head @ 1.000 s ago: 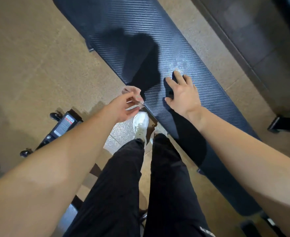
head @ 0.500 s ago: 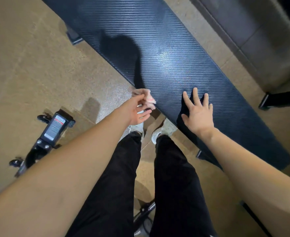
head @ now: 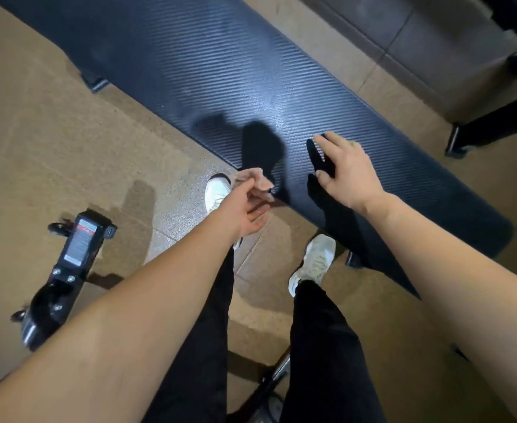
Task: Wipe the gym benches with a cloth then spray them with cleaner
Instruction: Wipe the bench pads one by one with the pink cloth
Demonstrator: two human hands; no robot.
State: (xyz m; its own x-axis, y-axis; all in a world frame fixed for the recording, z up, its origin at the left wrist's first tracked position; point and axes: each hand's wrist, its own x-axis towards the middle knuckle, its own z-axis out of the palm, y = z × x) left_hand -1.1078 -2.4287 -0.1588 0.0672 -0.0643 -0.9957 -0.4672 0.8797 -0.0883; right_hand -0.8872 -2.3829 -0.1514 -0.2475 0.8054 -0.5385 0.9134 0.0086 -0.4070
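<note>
Fingers (head: pixel 258 209) of the left hand (head: pixel 245 209) are curled in, thumb and fingertips pinching a small pale pink cloth (head: pixel 255 180) by a bunched end, with the rest crumpled above the thumb. The cloth sits right at the near edge of the long dark-blue padded gym bench (head: pixel 251 71); cannot tell if it touches. It looks light, soft and limp, so it will bunch and fold, with no breakage risk. Likely better balled under the palm than pinched at a corner, for wiping pressure.

The right hand (head: pixel 347 170) lies on the pad, its fingers (head: pixel 336 141) fairly straight and holding nothing; the tips are blurred.

The bench surface is ribbed, carbon-weave-look vinyl with a sheen at mid-length and rounded edges. Probably firm foam under a slick cover, so the cloth should glide, though the grooves may hold grime. It looks heavy enough not to shift under wiping.

Further out:
- a black bench foot (head: pixel 97 83)
- white sneakers (head: pixel 315 264) and black trousers (head: pixel 327 346)
- tan speckled floor (head: pixel 52 132)
- a black machine base with a red-and-white label (head: pixel 78 248) on the left
- a dark frame leg (head: pixel 495 123) at far right

No spray bottle in view.
</note>
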